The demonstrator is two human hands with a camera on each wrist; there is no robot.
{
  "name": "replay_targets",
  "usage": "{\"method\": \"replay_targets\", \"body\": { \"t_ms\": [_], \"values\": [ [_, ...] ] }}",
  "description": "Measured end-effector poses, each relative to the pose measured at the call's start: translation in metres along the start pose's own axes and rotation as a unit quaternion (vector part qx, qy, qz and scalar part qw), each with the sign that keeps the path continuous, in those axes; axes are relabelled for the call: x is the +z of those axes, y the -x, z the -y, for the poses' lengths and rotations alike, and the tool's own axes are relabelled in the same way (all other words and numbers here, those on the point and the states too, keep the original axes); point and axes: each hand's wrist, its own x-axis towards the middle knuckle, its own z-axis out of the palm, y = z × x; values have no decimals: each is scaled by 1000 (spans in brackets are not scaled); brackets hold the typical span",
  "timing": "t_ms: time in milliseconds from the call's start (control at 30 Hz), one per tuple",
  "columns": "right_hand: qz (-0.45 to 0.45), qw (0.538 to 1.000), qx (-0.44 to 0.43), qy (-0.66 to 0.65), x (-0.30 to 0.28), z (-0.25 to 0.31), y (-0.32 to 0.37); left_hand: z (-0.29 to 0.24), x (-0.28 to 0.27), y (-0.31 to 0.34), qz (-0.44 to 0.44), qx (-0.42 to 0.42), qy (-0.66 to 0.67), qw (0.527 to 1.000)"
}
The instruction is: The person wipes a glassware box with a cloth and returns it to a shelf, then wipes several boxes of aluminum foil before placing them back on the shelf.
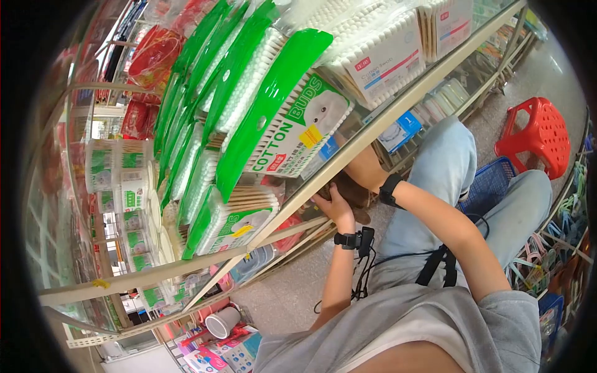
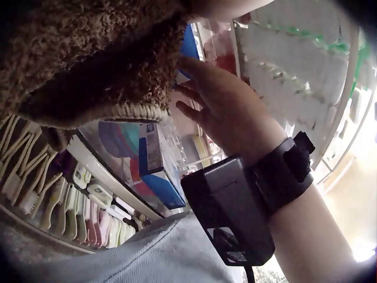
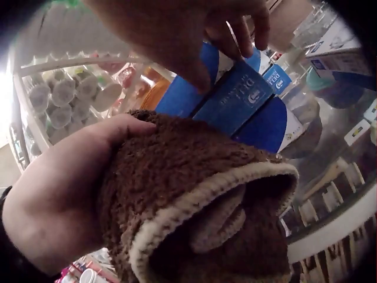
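My left hand (image 1: 339,212) grips a brown fuzzy cloth (image 3: 177,156) with a cream stitched edge. In the right wrist view, the thumb lies along its upper side and the cloth hangs in a fold, with a small stitched strip inside. Past the front rail of the glass shelf, my right hand (image 1: 367,171) reaches low among goods. Its fingers (image 3: 235,35) are spread, bent slightly downward over several blue boxes (image 3: 232,100) with white lettering, the thumb right at a box edge. In the left wrist view, the right hand stands just beyond the cloth.
Bags of cotton buds (image 1: 305,121) with green tops crowd the upper glass shelf, whose pale rail (image 1: 398,118) crosses above my hands. Brushes (image 2: 88,218) line a lower shelf. A red stool (image 1: 538,137) and a blue basket (image 1: 491,186) stand by my knees.
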Motion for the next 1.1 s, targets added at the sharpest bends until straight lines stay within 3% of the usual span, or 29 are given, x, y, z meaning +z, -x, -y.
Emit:
{"method": "replay_targets", "body": {
  "t_ms": [533, 667, 800, 1100],
  "values": [
    [-46, 996, -58, 46, 14, -1, -3, 22, 4, -13, -24, 78, -36, 996],
    [-11, 999, -44, 16, 18, -6, -5, 7, 3, -9, 1, 25, 19, 1000],
    [-63, 994, -88, 23, 30, -15, -3, 13, 3, -11, -5, 2, 32, 999],
    [26, 999, -30, -12, 22, -10, 2, 15, 2, -12, -1, 14, -9, 1000]
  ]
}}
